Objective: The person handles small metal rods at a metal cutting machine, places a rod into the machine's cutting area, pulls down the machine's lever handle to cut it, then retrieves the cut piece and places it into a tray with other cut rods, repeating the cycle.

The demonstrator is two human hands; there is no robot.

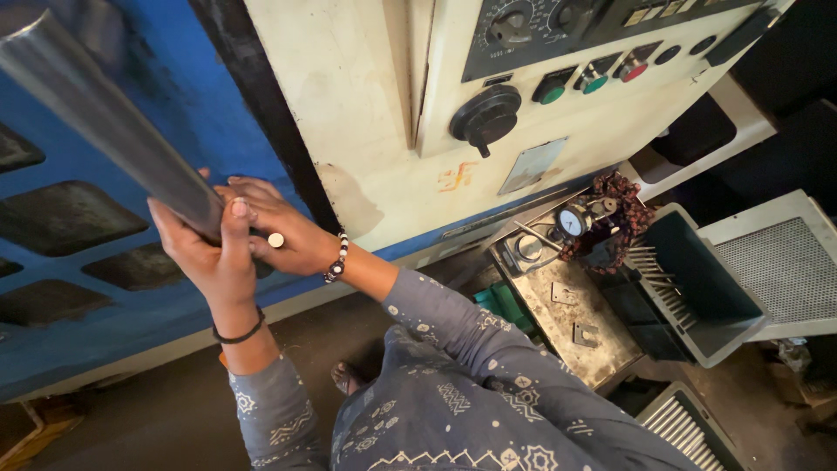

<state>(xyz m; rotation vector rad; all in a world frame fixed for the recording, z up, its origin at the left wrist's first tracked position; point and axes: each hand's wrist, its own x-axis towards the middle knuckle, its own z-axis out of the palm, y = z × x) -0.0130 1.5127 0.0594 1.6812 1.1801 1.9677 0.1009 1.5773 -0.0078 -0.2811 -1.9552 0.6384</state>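
Against a blue machine door [78, 288], the left hand [209, 253] wraps around a long steel bar [105, 122]. The right hand [283, 231] pinches a short metal pin [275, 240] beside the bar's end; bar held raised, not yet set down.

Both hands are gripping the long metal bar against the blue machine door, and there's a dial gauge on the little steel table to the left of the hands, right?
Not quite: in the head view the dial gauge sits to the right. Both the left hand and right hand do grip the metal bar.
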